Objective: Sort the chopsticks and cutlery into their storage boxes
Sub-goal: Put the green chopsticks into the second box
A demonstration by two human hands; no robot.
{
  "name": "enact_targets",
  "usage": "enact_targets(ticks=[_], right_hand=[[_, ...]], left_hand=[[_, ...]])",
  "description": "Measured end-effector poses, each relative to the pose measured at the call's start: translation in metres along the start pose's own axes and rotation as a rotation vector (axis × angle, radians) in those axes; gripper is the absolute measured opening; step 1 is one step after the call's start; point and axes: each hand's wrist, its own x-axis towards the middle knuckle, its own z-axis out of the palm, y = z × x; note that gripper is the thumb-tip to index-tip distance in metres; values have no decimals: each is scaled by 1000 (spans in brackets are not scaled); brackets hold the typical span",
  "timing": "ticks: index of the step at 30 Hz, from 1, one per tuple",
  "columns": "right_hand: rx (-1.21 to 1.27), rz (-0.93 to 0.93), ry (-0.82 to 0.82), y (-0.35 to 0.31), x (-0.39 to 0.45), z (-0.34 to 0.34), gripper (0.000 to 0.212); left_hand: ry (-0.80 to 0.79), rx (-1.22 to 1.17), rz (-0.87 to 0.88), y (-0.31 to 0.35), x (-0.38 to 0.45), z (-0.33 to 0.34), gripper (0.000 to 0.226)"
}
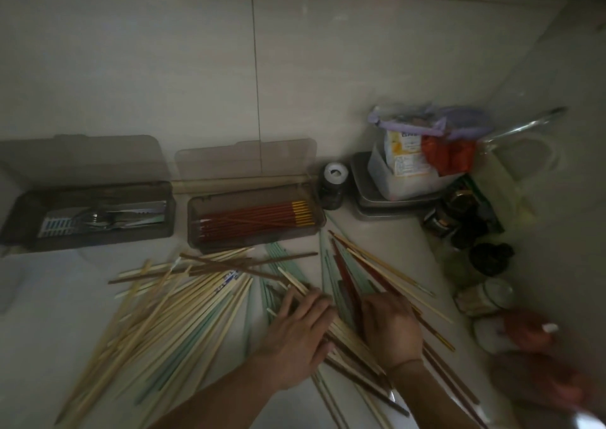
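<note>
Both the left hand (296, 333) and right hand (392, 328) rest loosely spread, gripping nothing, on the heap of thin, stiff, light wooden chopsticks (183, 310) beneath them; these look best pinched mid-shaft.

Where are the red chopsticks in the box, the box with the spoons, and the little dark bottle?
red chopsticks (252, 222): head view, middle of the red shafts.
cutlery box (19, 212): head view, left wall of the box.
dark bottle (332, 182): head view, body just under its white top.

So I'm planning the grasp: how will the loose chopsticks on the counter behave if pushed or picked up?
The chopsticks look thin, stiff and light. Lying crossed in a loose heap, they would probably slide and scatter when pushed. The counter looks smooth, so single sticks may skid.
</note>
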Motion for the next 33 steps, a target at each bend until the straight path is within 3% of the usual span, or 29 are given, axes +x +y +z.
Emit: enact_targets(ticks=[4, 11, 15, 20, 27, 33], right_hand=[[-106, 142, -168, -7, 8, -7, 15], [-161, 320, -225, -21, 17, -13, 21], [-336, 215, -179, -18, 13, -15, 25], [-321, 127, -225, -8, 12, -13, 25], [-62, 240, -197, 0, 23, -23, 13], [171, 27, -6, -39, 67, -49, 11]], left_hand=[[7, 14, -24, 2, -8, -1, 53], [31, 30, -75, -1, -20, -1, 54], [68, 13, -135, -6, -30, 0, 54], [55, 17, -143, -6, -30, -2, 54], [36, 30, -146, -9, -27, -3, 52], [86, 18, -183, -13, -19, -12, 51]])
